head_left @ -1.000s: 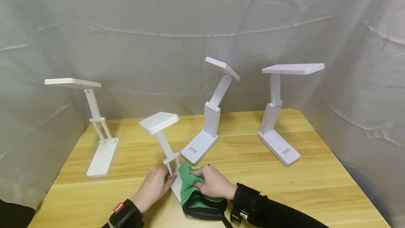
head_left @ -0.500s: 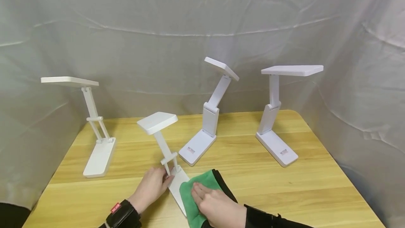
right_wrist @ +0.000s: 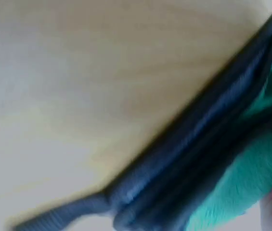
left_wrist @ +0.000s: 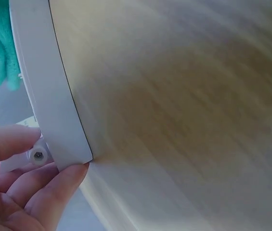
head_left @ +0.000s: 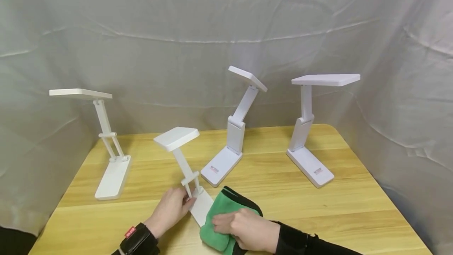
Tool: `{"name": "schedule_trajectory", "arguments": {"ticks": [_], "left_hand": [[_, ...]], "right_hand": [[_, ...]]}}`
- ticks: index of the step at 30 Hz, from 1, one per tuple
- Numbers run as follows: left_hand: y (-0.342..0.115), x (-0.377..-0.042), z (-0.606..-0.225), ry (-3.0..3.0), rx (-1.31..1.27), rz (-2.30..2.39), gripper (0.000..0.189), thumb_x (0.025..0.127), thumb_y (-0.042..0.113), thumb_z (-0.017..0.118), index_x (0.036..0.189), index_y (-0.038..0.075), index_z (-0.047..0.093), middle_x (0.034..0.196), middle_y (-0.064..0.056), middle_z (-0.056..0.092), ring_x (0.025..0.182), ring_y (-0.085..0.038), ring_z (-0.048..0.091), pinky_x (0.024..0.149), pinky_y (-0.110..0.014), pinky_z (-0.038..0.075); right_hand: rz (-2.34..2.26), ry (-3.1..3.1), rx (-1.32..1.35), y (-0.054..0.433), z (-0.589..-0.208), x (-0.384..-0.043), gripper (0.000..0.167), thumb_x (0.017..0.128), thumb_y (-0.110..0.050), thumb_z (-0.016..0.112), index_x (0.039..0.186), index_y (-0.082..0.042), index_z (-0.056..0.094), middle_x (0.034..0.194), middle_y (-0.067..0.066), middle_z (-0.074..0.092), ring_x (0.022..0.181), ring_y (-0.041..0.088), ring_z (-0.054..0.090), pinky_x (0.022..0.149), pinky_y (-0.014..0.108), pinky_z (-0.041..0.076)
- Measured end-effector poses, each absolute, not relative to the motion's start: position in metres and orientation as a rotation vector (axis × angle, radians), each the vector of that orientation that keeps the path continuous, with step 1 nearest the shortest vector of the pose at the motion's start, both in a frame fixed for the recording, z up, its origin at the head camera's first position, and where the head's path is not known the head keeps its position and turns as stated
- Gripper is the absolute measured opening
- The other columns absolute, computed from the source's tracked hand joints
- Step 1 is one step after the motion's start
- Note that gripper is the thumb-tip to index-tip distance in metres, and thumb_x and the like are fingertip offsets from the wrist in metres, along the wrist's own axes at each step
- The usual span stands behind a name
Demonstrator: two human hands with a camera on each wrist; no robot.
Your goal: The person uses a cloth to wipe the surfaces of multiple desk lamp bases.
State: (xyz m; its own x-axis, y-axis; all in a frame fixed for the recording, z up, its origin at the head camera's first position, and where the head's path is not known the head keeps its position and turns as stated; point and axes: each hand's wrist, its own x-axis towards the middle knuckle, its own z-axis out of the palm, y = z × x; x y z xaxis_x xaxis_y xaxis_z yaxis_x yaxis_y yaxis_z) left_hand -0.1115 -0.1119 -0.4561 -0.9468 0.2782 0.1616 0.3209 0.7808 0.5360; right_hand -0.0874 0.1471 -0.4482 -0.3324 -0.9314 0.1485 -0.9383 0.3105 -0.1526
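Nearest me on the table stands a white folding desk lamp (head_left: 201,206), its head tilted up to the left. My left hand (head_left: 170,207) pinches the hinge end of its base, thumb above and fingers at the base's end in the left wrist view, beside the hinge barrel (left_wrist: 38,155). In my right hand (head_left: 244,227) is a folded green cloth (head_left: 221,207) with black edging, lying over the front part of the lamp base and hiding it. The right wrist view shows the cloth's dark edging (right_wrist: 193,130) and a strap loop (right_wrist: 63,211) close over the wood.
More white desk lamps stand unfolded behind: one at the left (head_left: 113,178), one at centre back (head_left: 222,166) and one at the right (head_left: 310,167). They rest on a wooden table (head_left: 354,207). A grey curtain (head_left: 177,70) surrounds its back and sides.
My right hand with the cloth has slid from near the lamp's hinge toward the front end of the base, and the cloth has spread. My left hand stays at the hinge end.
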Motion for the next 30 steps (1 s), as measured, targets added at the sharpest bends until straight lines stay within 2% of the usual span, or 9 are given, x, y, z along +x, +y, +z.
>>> {"name": "schedule_trajectory", "arguments": {"ticks": [3, 8, 11, 16, 19, 21, 24, 26, 30], "left_hand": [[-0.111, -0.111, -0.456, -2.895, -0.473, -0.918, 0.010, 0.082, 0.005, 0.077, 0.089, 0.007, 0.071, 0.063, 0.006, 0.058, 0.053, 0.001, 0.043, 0.046, -0.016, 0.037], [-0.111, -0.109, -0.455, -2.882, -0.431, -0.928, 0.016, 0.081, 0.003, 0.076, 0.095, 0.008, 0.073, 0.062, 0.007, 0.057, 0.054, 0.001, 0.044, 0.046, -0.017, 0.038], [-0.113, -0.107, -0.454, -2.883, -0.415, -0.927, 0.016, 0.081, 0.004, 0.076, 0.096, 0.008, 0.073, 0.060, 0.009, 0.053, 0.054, 0.000, 0.041, 0.046, -0.017, 0.036], [-0.121, -0.103, -0.452, -2.932, -0.471, -0.945, 0.013, 0.083, 0.009, 0.077, 0.096, 0.009, 0.074, 0.058, 0.011, 0.047, 0.051, 0.001, 0.037, 0.043, -0.017, 0.032], [-0.128, -0.106, -0.449, -2.968, -0.625, -0.954, 0.037, 0.080, 0.013, 0.081, 0.115, 0.004, 0.072, 0.074, 0.004, 0.066, 0.060, -0.003, 0.055, 0.052, -0.020, 0.048], [-0.132, -0.112, -0.446, -2.999, -0.769, -0.986, 0.053, 0.076, 0.017, 0.085, 0.123, 0.000, 0.067, 0.097, -0.008, 0.075, 0.078, -0.015, 0.070, 0.069, -0.029, 0.060], [-0.135, -0.122, -0.444, -3.042, -0.927, -1.053, 0.081, 0.070, 0.019, 0.090, 0.139, -0.002, 0.054, 0.126, -0.018, 0.069, 0.108, -0.033, 0.071, 0.094, -0.046, 0.058], [-0.134, -0.126, -0.444, -3.044, -0.979, -1.039, 0.082, 0.068, 0.019, 0.091, 0.138, -0.001, 0.055, 0.128, -0.017, 0.069, 0.113, -0.034, 0.069, 0.098, -0.049, 0.056], [-0.131, -0.130, -0.447, -3.013, -1.015, -0.987, 0.071, 0.064, 0.017, 0.092, 0.128, 0.005, 0.063, 0.118, -0.006, 0.072, 0.106, -0.022, 0.069, 0.094, -0.038, 0.057]], "right_hand": [[0.229, -2.544, 1.690, 0.148, -0.447, -0.084, 0.041, 0.087, -0.021, 0.077, 0.126, -0.013, 0.069, 0.134, 0.002, 0.068, 0.127, 0.011, 0.062, 0.100, 0.025, 0.056], [0.033, -2.548, 1.592, 0.135, -0.446, -0.074, 0.057, 0.096, -0.053, 0.062, 0.130, -0.008, 0.066, 0.133, 0.007, 0.068, 0.128, 0.015, 0.063, 0.097, 0.027, 0.056], [0.005, -2.563, 1.588, 0.128, -0.443, -0.074, 0.052, 0.094, -0.051, 0.065, 0.127, -0.011, 0.067, 0.133, 0.005, 0.069, 0.126, 0.013, 0.063, 0.095, 0.025, 0.056], [0.277, -2.645, 1.648, 0.142, -0.440, -0.082, 0.027, 0.086, -0.017, 0.079, 0.113, -0.018, 0.074, 0.130, 0.001, 0.070, 0.124, 0.011, 0.064, 0.096, 0.027, 0.058], [0.409, -2.654, 1.633, 0.153, -0.442, -0.087, 0.027, 0.084, -0.008, 0.077, 0.108, -0.018, 0.076, 0.126, 0.001, 0.072, 0.123, 0.011, 0.065, 0.096, 0.028, 0.058], [0.442, -2.647, 1.617, 0.159, -0.444, -0.090, 0.028, 0.083, -0.009, 0.078, 0.110, -0.017, 0.077, 0.124, 0.002, 0.073, 0.122, 0.012, 0.066, 0.095, 0.028, 0.059], [0.516, -2.676, 1.580, 0.164, -0.447, -0.091, 0.033, 0.084, -0.016, 0.080, 0.117, -0.014, 0.075, 0.124, 0.003, 0.073, 0.122, 0.013, 0.066, 0.095, 0.029, 0.059], [0.566, -2.712, 1.549, 0.164, -0.448, -0.091, 0.037, 0.086, -0.023, 0.080, 0.121, -0.013, 0.074, 0.126, 0.004, 0.072, 0.122, 0.014, 0.066, 0.096, 0.030, 0.059], [0.607, -2.747, 1.466, 0.161, -0.448, -0.088, 0.045, 0.090, -0.036, 0.076, 0.126, -0.010, 0.071, 0.129, 0.007, 0.070, 0.122, 0.017, 0.067, 0.096, 0.030, 0.059]]}}
